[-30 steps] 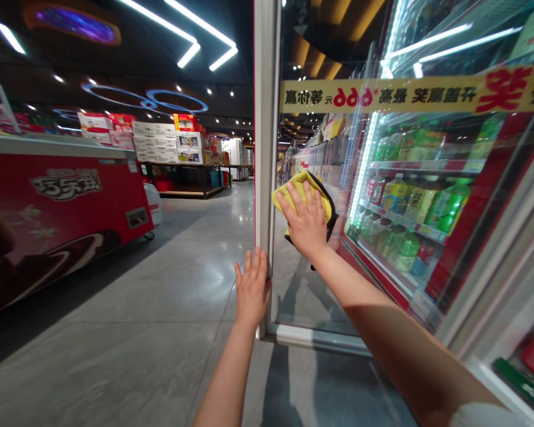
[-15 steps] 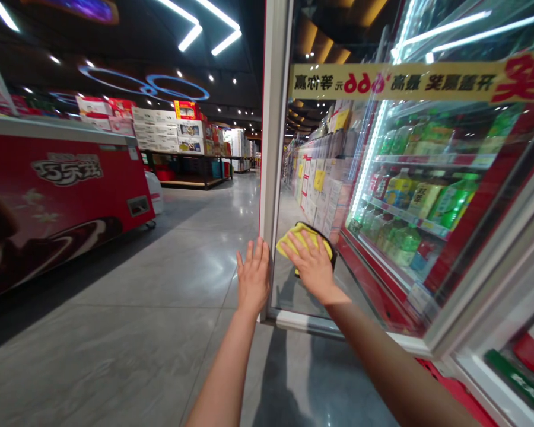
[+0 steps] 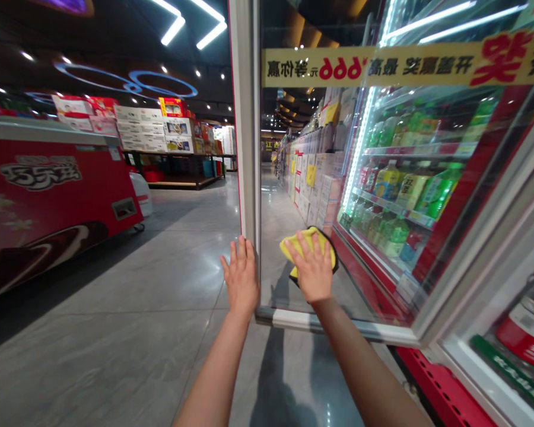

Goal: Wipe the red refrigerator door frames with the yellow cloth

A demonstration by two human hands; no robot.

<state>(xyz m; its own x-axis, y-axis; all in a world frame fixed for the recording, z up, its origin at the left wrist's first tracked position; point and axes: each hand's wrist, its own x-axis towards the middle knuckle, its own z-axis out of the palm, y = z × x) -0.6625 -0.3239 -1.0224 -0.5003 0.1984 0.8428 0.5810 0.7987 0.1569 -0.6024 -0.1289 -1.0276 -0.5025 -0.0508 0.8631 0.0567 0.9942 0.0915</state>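
Observation:
My left hand [image 3: 242, 277] rests against the outer edge of the pale door frame [image 3: 248, 178], its fingers extended upward. On the lower part of the glass [image 3: 289, 207], my right hand [image 3: 312, 267] lies flat with fingers spread, pressing a yellow cloth with a dark border [image 3: 331, 256]. Parts of the cloth stick out past my fingers on both sides. A yellow strip [image 3: 400, 66] with mirrored red and black characters crosses the upper glass.
At the left stands a red chest freezer [image 3: 84, 190]. Behind it are stacked boxes [image 3: 142, 127] on a low dark stand. Bottles [image 3: 440, 190] on lit shelves show in the glass, and a large bottle [image 3: 527, 332] sits inside the cabinet at the lower right.
The view has turned a little to the right, so the door and freezer appear farther left. My right hand and the cloth have shifted slightly rightward over the glass. My left hand remains at the frame edge.

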